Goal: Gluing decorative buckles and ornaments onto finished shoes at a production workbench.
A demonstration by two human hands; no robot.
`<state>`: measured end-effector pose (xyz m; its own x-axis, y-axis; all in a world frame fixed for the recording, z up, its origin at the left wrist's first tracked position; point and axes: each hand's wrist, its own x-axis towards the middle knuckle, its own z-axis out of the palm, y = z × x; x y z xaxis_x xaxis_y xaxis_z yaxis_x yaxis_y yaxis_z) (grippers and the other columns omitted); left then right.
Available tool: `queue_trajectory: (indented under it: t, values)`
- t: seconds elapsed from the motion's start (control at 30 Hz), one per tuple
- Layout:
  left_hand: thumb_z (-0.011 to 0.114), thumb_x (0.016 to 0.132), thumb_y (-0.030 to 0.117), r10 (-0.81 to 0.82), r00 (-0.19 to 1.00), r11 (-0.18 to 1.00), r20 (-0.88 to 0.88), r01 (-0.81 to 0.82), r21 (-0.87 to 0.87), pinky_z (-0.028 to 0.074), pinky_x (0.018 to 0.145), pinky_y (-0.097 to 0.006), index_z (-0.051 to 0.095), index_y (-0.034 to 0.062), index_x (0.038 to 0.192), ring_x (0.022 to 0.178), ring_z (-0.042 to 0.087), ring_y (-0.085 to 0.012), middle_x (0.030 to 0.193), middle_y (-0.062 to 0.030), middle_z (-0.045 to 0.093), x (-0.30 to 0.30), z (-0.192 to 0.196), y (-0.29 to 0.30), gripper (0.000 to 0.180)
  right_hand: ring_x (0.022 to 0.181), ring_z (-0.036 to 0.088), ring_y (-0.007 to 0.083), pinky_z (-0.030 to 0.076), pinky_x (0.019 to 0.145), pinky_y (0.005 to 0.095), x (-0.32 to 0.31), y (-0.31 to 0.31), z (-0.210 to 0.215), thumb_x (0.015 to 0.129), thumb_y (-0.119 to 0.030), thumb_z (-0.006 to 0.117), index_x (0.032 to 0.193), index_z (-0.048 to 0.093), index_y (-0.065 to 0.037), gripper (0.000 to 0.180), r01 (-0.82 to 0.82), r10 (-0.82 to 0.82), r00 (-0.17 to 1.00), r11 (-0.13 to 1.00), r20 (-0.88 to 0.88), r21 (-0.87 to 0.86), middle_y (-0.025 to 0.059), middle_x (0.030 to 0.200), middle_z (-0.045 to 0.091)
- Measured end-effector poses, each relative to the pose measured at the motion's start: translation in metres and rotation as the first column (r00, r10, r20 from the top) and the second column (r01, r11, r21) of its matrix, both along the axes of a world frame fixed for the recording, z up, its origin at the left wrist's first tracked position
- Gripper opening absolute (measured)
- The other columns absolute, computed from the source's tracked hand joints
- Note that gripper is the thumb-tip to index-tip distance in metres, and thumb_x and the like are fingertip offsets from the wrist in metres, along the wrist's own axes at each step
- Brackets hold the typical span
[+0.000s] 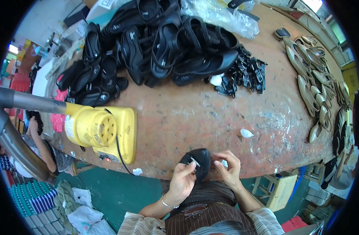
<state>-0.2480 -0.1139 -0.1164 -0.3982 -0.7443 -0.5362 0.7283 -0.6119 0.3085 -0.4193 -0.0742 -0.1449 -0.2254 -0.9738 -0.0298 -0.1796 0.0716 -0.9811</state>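
My left hand (183, 181) grips a small black shoe (199, 158) at the near edge of the worn reddish table (195, 113). A silver-striped trim on the shoe shows between my fingers. My right hand (227, 169) rests against the shoe's right side, fingers curled, with a small pale bit at the fingertips. A bracelet circles my left wrist.
A yellow machine (103, 131) with a cable and grey pipe stands at the left. A pile of black shoes (156, 47) fills the far side, beside black buckles (246, 74). Tan insoles (314, 82) line the right. A white scrap (246, 133) lies nearby. Another person (42, 145) sits left.
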Motion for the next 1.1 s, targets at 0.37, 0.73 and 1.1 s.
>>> queue_trajectory:
  t: [0.37,0.73,1.1]
  values:
    - [0.056,0.089,0.002,0.384,0.917,0.622,0.105,-0.173,-0.764,0.051,0.088,-0.03,0.059,-0.0024,0.098,0.095,0.063,-0.0177,0.1,-0.012,0.065,0.078,0.132,-0.282,0.01,0.066,0.062,0.0258,0.048,0.06,0.0316,-0.009,0.015,-0.042,0.076,0.006,0.062,0.086,0.067,0.0,0.013,0.122,-0.162,0.951,0.979,-0.265,-0.163,0.013,0.075,0.064]
    - [0.06,0.086,0.027,0.471,0.462,0.805,0.751,0.122,-0.58,0.05,0.081,-0.033,0.06,0.001,0.11,0.088,0.064,-0.0218,0.106,-0.0103,0.065,0.041,0.121,-0.388,0.035,0.065,0.062,0.0243,0.048,0.057,0.031,-0.016,0.015,-0.048,0.073,0.005,0.062,0.088,0.068,-0.001,0.017,0.136,-0.161,0.97,0.981,-0.183,-0.142,0.012,0.075,0.065]
    - [0.058,0.061,0.077,0.358,-0.443,0.247,0.822,0.894,0.374,0.036,0.103,-0.04,0.055,0.0055,0.126,0.129,0.04,-0.0333,0.136,-0.022,0.044,-0.15,0.086,-0.382,0.097,0.063,0.061,0.0237,0.048,0.054,0.0311,-0.009,0.013,-0.049,0.073,0.006,0.061,0.088,0.067,-0.001,0.017,0.099,-0.135,0.978,0.972,-0.162,-0.213,0.0115,0.072,0.063]
